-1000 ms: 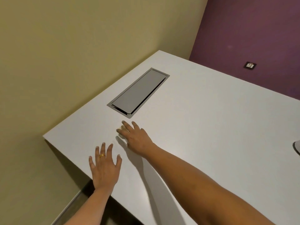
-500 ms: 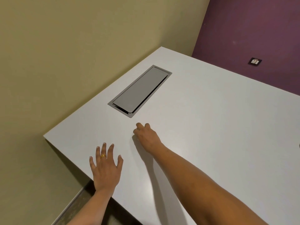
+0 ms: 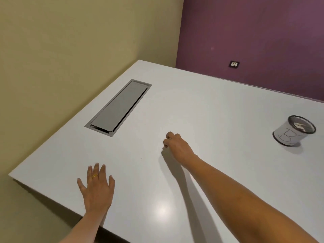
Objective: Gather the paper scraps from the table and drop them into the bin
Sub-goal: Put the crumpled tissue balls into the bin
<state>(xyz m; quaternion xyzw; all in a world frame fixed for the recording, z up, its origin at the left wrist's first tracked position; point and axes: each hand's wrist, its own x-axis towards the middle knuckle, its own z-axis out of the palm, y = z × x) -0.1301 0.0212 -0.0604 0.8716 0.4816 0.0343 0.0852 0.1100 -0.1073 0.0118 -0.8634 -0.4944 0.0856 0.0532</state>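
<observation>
My right hand (image 3: 176, 145) hovers just above the middle of the white table (image 3: 210, 106), fingers curled into a fist around a small white paper scrap; only a sliver of the scrap (image 3: 165, 146) shows under the fingers. My left hand (image 3: 97, 189), with a gold ring, lies flat and spread on the table near its front edge. The bin (image 3: 292, 133), a small round cup wrapped in white paper with a drawn letter B, stands on the table far to the right, and some paper lies inside it.
A grey rectangular cable hatch (image 3: 119, 107) is set flush in the table beyond my hands. A beige wall runs along the left and a purple wall with a socket (image 3: 234, 64) lies behind. The table's left corner (image 3: 10, 175) is close to my left hand.
My right hand closed over the white scrap near the hatch and has drawn back to the right with it. The view has swung right, bringing the bin into sight. My left hand stayed put.
</observation>
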